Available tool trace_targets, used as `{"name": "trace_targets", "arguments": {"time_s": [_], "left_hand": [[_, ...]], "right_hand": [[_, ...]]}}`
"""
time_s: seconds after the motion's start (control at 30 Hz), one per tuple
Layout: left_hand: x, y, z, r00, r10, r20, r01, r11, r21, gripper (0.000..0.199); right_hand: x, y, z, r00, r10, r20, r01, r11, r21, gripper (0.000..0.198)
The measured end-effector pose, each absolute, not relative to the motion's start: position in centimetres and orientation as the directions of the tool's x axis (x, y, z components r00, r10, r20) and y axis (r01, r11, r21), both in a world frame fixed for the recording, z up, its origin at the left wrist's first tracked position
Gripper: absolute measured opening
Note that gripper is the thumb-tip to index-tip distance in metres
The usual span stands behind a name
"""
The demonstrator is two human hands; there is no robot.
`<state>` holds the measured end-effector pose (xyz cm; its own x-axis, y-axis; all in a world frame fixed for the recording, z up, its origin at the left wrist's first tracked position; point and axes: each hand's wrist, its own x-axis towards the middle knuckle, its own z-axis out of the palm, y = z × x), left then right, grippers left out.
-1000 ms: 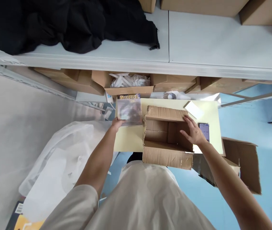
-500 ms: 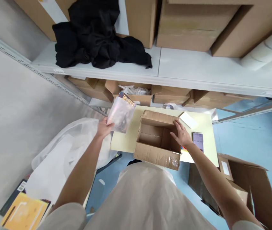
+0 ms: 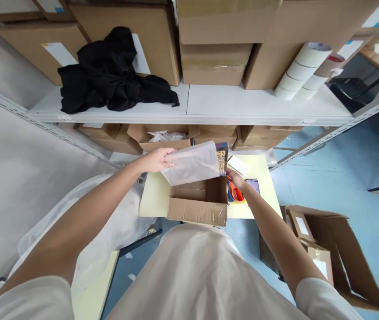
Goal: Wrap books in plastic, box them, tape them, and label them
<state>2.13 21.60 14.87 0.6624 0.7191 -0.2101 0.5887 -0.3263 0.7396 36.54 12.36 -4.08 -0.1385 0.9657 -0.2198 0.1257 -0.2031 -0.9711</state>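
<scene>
My left hand (image 3: pixel 158 161) pinches the closed end of a translucent plastic sleeve (image 3: pixel 192 163). A dark printed item with golden lettering (image 3: pixel 222 159), like a book or flat box, sticks out of the sleeve's right end. Both are held over an open cardboard box (image 3: pixel 197 210), hiding its far side. My right hand (image 3: pixel 235 178) is at the box's right rim, just below the printed item's lower corner. Its fingers are curled together; whether they grip the rim or that corner is unclear.
The box stands on a pale yellow table (image 3: pixel 152 195). Right of it are tape rolls (image 3: pixel 237 194), a phone (image 3: pixel 253 186) and a white flat box (image 3: pixel 238 165). A shelf (image 3: pixel 209 100) with cartons and black cloth (image 3: pixel 109 80) spans the back. A large open carton (image 3: pixel 352 253) sits lower right.
My left hand has swung the sleeve right, from beside the box to over it, turning the printed item's end rightward. My right hand has moved from inside the rim to its right side.
</scene>
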Motion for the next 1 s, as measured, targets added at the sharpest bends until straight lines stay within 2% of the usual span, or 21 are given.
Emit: {"name": "trace_targets", "arguments": {"time_s": [0.1,0.23,0.47,0.7,0.83,0.93,1.0], "left_hand": [[4.0,22.2,13.1,0.657,0.682,-0.321,0.666,-0.324,0.672,0.03],[5.3,23.3,10.5,0.663,0.628,-0.408,0.711,-0.359,0.604,0.025],[6.6,23.4,6.2,0.741,0.506,-0.442,0.659,-0.421,0.623,0.027],[6.8,23.1,3.0,0.731,0.46,-0.504,0.682,-0.477,0.554,0.024],[7.3,22.6,1.6,0.711,0.475,-0.519,0.7,-0.553,0.453,0.029],[7.8,20.4,0.6,0.671,0.532,-0.516,0.73,-0.597,0.333,0.031],[8.1,18.2,0.1,0.651,0.579,-0.491,0.75,-0.592,0.296,0.036]], "right_hand": [[36.8,12.3,-3.7,-0.155,0.95,-0.272,0.061,-0.265,-0.962,0.047],[37.1,12.8,-4.0,-0.153,0.96,-0.236,0.192,-0.206,-0.96,0.04],[37.7,13.8,-5.6,-0.11,0.975,-0.191,0.252,-0.158,-0.955,0.055],[38.1,13.8,-6.0,-0.101,0.976,-0.191,0.327,-0.149,-0.933,0.052],[38.0,13.7,-5.9,-0.085,0.976,-0.201,0.36,-0.158,-0.919,0.052],[37.8,13.7,-5.8,-0.083,0.976,-0.201,0.373,-0.157,-0.914,0.052],[37.7,13.6,-5.8,-0.086,0.979,-0.184,0.383,-0.138,-0.913,0.052]]}}
